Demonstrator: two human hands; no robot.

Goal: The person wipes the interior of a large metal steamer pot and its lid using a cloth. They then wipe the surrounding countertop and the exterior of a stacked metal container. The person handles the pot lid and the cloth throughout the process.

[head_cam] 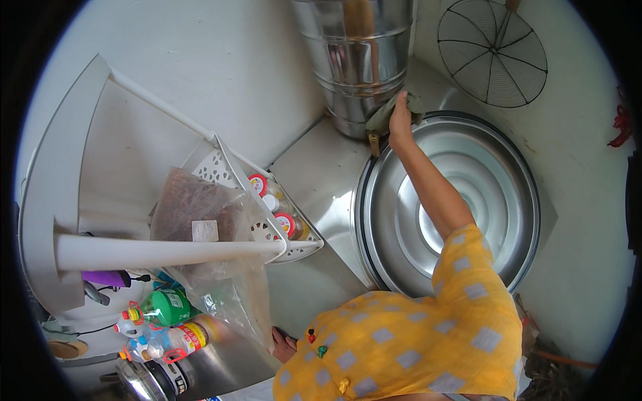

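My right hand (399, 123) reaches out over a large round metal lid (501, 150) and holds a grey-green cloth (383, 116). The cloth touches the lower side of a tall ribbed stainless steel drum (358, 55), and part of it is behind my hand. Just below the cloth a small brass-coloured fitting (374, 144) sticks up beside the lid's rim. My left hand (285, 347) rests on the steel counter (241, 358) by the lower end of a clear plastic bag (235, 290). Its fingers look spread, and my yellow top hides the wrist.
A white plastic corner rack (170, 253) stands at left, holding the bag of brown dried food (193, 200) and lidded jars (285, 225). Bottles (168, 307) and a metal pot (143, 378) are below it. A wire strainer (494, 52) hangs on the right wall.
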